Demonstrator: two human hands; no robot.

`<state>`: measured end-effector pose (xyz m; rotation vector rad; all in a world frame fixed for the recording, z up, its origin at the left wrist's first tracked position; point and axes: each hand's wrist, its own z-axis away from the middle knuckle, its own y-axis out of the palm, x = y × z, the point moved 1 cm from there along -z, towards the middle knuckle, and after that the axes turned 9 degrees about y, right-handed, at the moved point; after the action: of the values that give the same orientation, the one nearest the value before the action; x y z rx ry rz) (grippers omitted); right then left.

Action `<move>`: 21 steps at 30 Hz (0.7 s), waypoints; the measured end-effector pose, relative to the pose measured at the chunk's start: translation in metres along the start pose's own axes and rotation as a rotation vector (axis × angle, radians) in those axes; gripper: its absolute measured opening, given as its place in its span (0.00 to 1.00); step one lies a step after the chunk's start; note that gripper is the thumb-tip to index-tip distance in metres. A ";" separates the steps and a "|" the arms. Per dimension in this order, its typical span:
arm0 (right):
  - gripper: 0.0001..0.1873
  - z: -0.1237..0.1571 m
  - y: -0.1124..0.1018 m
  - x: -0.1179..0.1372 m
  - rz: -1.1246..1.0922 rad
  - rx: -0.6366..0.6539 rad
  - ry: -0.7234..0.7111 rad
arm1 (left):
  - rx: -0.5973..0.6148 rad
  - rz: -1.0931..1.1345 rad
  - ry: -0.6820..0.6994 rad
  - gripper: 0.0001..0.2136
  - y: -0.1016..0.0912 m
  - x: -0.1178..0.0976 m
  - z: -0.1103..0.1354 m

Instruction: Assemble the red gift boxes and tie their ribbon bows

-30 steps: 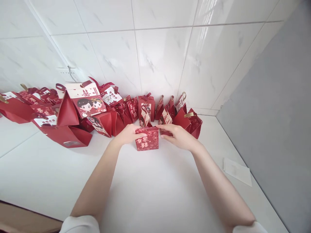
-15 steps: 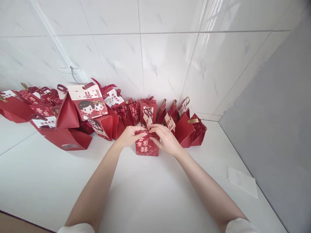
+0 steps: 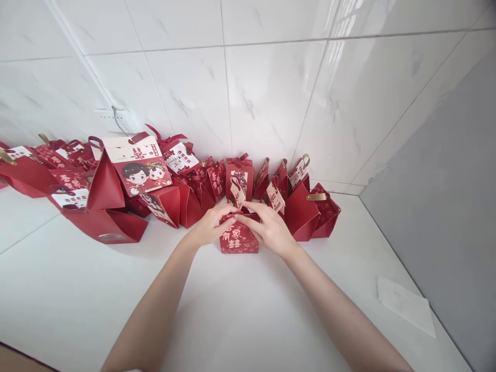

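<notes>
A small red gift box [image 3: 238, 242] with gold characters stands on the white tiled surface [image 3: 240, 315]. My left hand [image 3: 209, 225] grips its upper left side, fingers curled over the top edge. My right hand [image 3: 269, 227] rests on the top right, fingers pressing the top flaps together. Both hands meet over the box's top. Just behind stands a row of several small red gift boxes [image 3: 240, 178] with tags.
Larger red gift bags, one with a cartoon couple [image 3: 141, 173], are piled at the left along the white tiled wall [image 3: 263, 88]. A white paper sheet [image 3: 406, 306] lies at the right beside a grey panel [image 3: 453, 196].
My right hand moved from the box's right side onto its top, meeting my left hand. The top flaps have been pressed inward. The camera shifted slightly.
</notes>
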<state>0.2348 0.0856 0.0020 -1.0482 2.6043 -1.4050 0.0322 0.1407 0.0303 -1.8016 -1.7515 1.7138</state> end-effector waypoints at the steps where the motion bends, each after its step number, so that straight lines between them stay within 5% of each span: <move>1: 0.21 0.000 0.000 0.000 0.009 0.010 -0.010 | 0.008 -0.006 0.001 0.11 0.000 0.000 0.000; 5: 0.20 0.002 0.001 -0.001 0.048 -0.001 -0.029 | 0.027 -0.007 -0.005 0.11 0.000 0.000 0.001; 13: 0.16 0.004 0.010 0.002 0.094 -0.251 -0.133 | 0.042 0.033 -0.018 0.11 -0.001 0.000 0.001; 21: 0.14 0.000 0.011 0.002 -0.051 -0.178 -0.049 | 0.053 0.032 -0.060 0.11 0.000 0.002 0.001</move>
<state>0.2274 0.0887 -0.0058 -1.1596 2.7268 -1.1566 0.0309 0.1419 0.0291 -1.7842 -1.6913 1.8267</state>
